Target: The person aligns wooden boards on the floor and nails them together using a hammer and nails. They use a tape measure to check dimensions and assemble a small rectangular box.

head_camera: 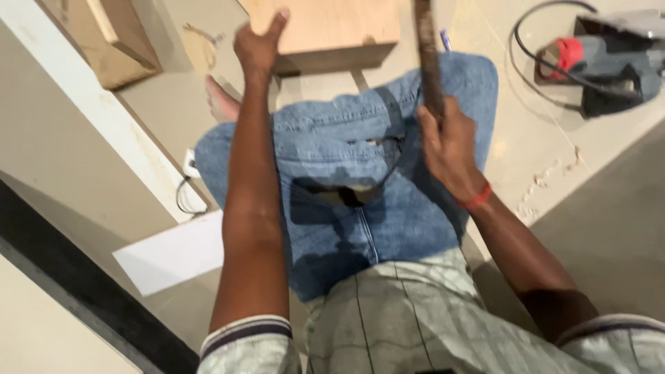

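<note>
Wooden block (332, 31) under left hand (258, 47); right hand (447, 142) gripping dark handle (428, 55), top cut off

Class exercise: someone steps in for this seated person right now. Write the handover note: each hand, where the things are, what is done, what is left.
Left hand: fingers pressed on the near left edge of the wooden block, steadying it on the floor ahead of the knees.
Right hand: shut around a dark rod-like tool handle, raised upright beside the block; its head is out of frame.
Power tool with black cord lies on the floor, far right.
Done: block braced, tool gripped.
Left: no mark on the block visible; the working of it remains.
</note>
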